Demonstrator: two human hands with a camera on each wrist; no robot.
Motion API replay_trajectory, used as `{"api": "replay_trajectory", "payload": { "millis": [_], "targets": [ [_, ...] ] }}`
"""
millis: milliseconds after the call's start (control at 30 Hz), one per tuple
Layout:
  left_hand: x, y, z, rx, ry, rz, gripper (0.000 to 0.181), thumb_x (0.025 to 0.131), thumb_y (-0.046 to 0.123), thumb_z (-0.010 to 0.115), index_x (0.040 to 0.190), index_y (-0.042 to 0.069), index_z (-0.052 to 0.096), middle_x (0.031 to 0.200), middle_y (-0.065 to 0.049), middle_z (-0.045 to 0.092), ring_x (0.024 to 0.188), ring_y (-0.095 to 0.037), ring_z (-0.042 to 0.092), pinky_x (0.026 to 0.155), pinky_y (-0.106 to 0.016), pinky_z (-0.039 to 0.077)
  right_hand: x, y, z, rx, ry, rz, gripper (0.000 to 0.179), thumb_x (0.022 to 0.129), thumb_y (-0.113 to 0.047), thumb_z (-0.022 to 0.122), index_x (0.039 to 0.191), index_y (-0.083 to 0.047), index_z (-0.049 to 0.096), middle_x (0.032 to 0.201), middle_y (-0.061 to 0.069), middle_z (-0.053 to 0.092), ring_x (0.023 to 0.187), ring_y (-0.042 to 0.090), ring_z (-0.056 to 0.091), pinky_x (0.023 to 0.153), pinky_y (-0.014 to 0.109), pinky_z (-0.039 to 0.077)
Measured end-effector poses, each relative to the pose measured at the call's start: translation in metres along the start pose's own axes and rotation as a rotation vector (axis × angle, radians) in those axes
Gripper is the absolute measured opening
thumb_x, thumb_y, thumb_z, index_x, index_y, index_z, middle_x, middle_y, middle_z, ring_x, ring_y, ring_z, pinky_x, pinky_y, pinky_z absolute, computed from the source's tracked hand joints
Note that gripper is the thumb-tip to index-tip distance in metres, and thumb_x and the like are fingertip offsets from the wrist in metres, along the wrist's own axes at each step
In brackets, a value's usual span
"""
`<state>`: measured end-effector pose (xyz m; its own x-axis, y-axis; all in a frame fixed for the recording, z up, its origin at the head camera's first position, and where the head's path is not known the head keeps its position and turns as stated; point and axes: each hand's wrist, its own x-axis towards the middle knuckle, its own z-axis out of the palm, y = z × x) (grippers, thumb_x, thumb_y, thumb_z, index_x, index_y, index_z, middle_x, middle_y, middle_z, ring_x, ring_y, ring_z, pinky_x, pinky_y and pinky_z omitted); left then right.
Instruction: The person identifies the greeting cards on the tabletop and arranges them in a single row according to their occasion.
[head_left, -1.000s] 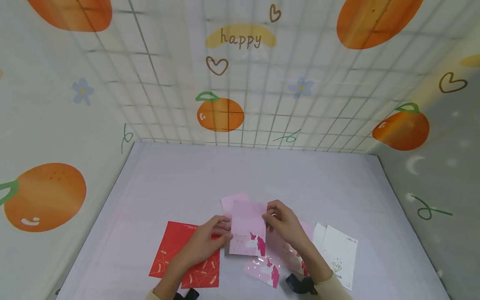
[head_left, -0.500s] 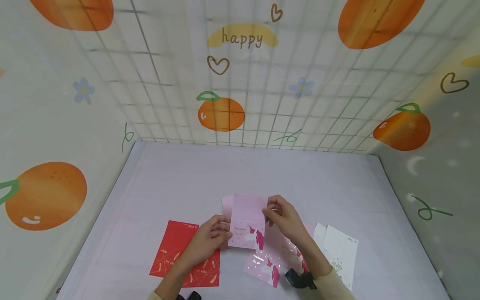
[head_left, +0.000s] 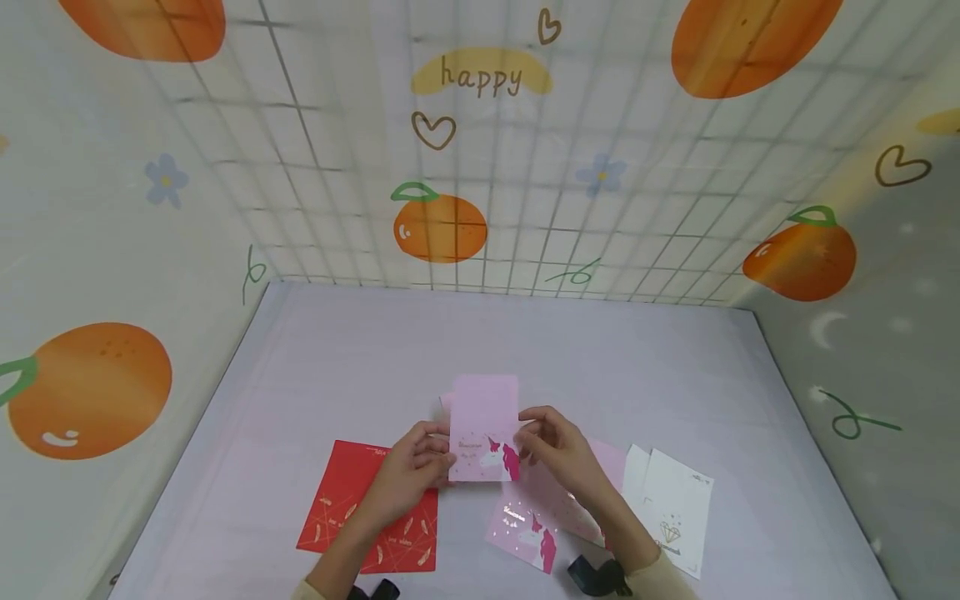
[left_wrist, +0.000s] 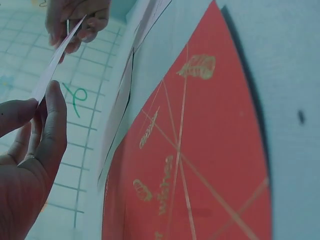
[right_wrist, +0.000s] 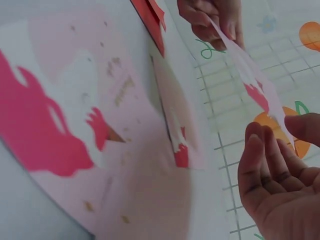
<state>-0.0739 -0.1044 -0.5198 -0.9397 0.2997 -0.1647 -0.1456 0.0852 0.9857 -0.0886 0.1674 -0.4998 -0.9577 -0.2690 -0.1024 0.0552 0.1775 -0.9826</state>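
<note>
The pink card is up off the table, its unicorn face toward the head camera, with a hand at each side edge. Compared with half a second ago, it sits higher and a little further left in the head view, covering more of the pink sheet behind it (only a sliver of that one peeks out now). The left hand pinches the left edge between thumb and fingers, much as before. The right hand pinches the right edge too, but its hold is lower: it was near the upper part, and is now just below the middle.

On the table, the red cards lie partly under the left forearm, where they lay earlier. The other pink cards rest below and beside the right hand, likewise unmoved (their unicorn is large in the right wrist view). Overlapping white cards lie at the far right, also unchanged.
</note>
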Motion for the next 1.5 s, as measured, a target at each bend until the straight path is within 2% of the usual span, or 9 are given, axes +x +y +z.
{"api": "replay_trajectory", "payload": {
  "millis": [133, 367, 500, 667, 867, 1000, 1167, 1367, 1500],
  "targets": [
    [0.000, -0.003, -0.003, 0.002, 0.023, 0.012, 0.044, 0.095, 0.020, 0.070, 0.134, 0.010, 0.051, 0.112, -0.011, 0.064, 0.099, -0.024, 0.070, 0.078, -0.035, 0.059, -0.001, 0.013, 0.003, 0.015, -0.014, -0.013, 0.030, 0.098, -0.012, 0.065, 0.127, -0.008, 0.057, 0.102, 0.014, 0.066, 0.087, 0.036, 0.066, 0.074, 0.038, 0.059],
    [-0.001, -0.004, -0.003, 0.017, 0.043, 0.017, 0.042, 0.096, 0.020, 0.070, 0.133, 0.012, 0.053, 0.111, -0.010, 0.065, 0.099, -0.024, 0.070, 0.079, -0.034, 0.058, -0.002, 0.015, 0.010, 0.018, -0.016, -0.012, 0.027, 0.098, -0.010, 0.065, 0.124, -0.006, 0.057, 0.099, 0.015, 0.064, 0.082, 0.034, 0.065, 0.074, 0.037, 0.059],
    [-0.002, -0.003, -0.003, 0.082, 0.079, 0.029, 0.042, 0.094, 0.023, 0.072, 0.131, 0.015, 0.054, 0.109, -0.005, 0.065, 0.098, -0.020, 0.069, 0.081, -0.031, 0.057, -0.001, 0.014, 0.013, -0.007, -0.001, -0.015, 0.026, 0.097, -0.013, 0.067, 0.121, -0.007, 0.058, 0.097, 0.013, 0.064, 0.080, 0.031, 0.065, 0.074, 0.034, 0.059],
    [-0.001, 0.000, -0.005, 0.167, 0.155, 0.065, 0.040, 0.092, 0.022, 0.074, 0.128, 0.020, 0.057, 0.106, 0.000, 0.065, 0.096, -0.017, 0.068, 0.080, -0.029, 0.057, 0.007, 0.012, 0.017, -0.034, 0.009, -0.025, 0.024, 0.096, -0.016, 0.069, 0.117, -0.010, 0.060, 0.093, 0.011, 0.065, 0.078, 0.028, 0.065, 0.073, 0.033, 0.059],
    [0.005, 0.005, -0.015, 0.202, 0.197, 0.083, 0.037, 0.093, 0.016, 0.073, 0.127, 0.021, 0.059, 0.109, 0.001, 0.063, 0.094, -0.016, 0.067, 0.075, -0.030, 0.058, 0.021, 0.007, 0.022, -0.065, 0.025, -0.034, 0.022, 0.096, -0.015, 0.069, 0.117, -0.012, 0.061, 0.094, 0.008, 0.063, 0.076, 0.024, 0.062, 0.068, 0.035, 0.058],
    [0.011, 0.009, -0.026, 0.223, 0.209, 0.077, 0.036, 0.094, 0.015, 0.072, 0.127, 0.020, 0.060, 0.108, -0.001, 0.062, 0.091, -0.018, 0.067, 0.073, -0.032, 0.059, 0.034, 0.003, 0.028, -0.065, 0.034, -0.043, 0.025, 0.096, -0.012, 0.068, 0.120, -0.010, 0.060, 0.096, 0.009, 0.063, 0.079, 0.029, 0.064, 0.069, 0.035, 0.058],
    [0.021, 0.011, -0.049, 0.266, 0.233, 0.087, 0.038, 0.094, 0.013, 0.071, 0.130, 0.016, 0.058, 0.106, -0.004, 0.062, 0.091, -0.019, 0.068, 0.070, -0.033, 0.058, 0.061, 0.000, 0.041, -0.050, 0.026, -0.072, 0.030, 0.097, -0.011, 0.067, 0.125, -0.006, 0.058, 0.098, 0.013, 0.065, 0.079, 0.038, 0.066, 0.072, 0.043, 0.059],
    [0.038, 0.010, -0.078, 0.342, 0.261, 0.083, 0.042, 0.096, 0.015, 0.069, 0.135, 0.014, 0.053, 0.108, -0.007, 0.063, 0.095, -0.021, 0.069, 0.074, -0.029, 0.058, 0.095, -0.004, 0.060, -0.056, 0.022, -0.090, 0.025, 0.096, -0.012, 0.067, 0.120, -0.011, 0.060, 0.095, 0.009, 0.064, 0.073, 0.025, 0.067, 0.069, 0.035, 0.059],
    [0.044, 0.010, -0.098, 0.355, 0.287, 0.060, 0.043, 0.096, 0.014, 0.069, 0.136, 0.011, 0.053, 0.109, -0.011, 0.063, 0.094, -0.025, 0.069, 0.074, -0.031, 0.059, 0.114, -0.009, 0.076, -0.045, 0.020, -0.103, 0.025, 0.095, -0.007, 0.066, 0.120, -0.008, 0.059, 0.095, 0.010, 0.062, 0.071, 0.022, 0.066, 0.067, 0.035, 0.059]
  ]
}}
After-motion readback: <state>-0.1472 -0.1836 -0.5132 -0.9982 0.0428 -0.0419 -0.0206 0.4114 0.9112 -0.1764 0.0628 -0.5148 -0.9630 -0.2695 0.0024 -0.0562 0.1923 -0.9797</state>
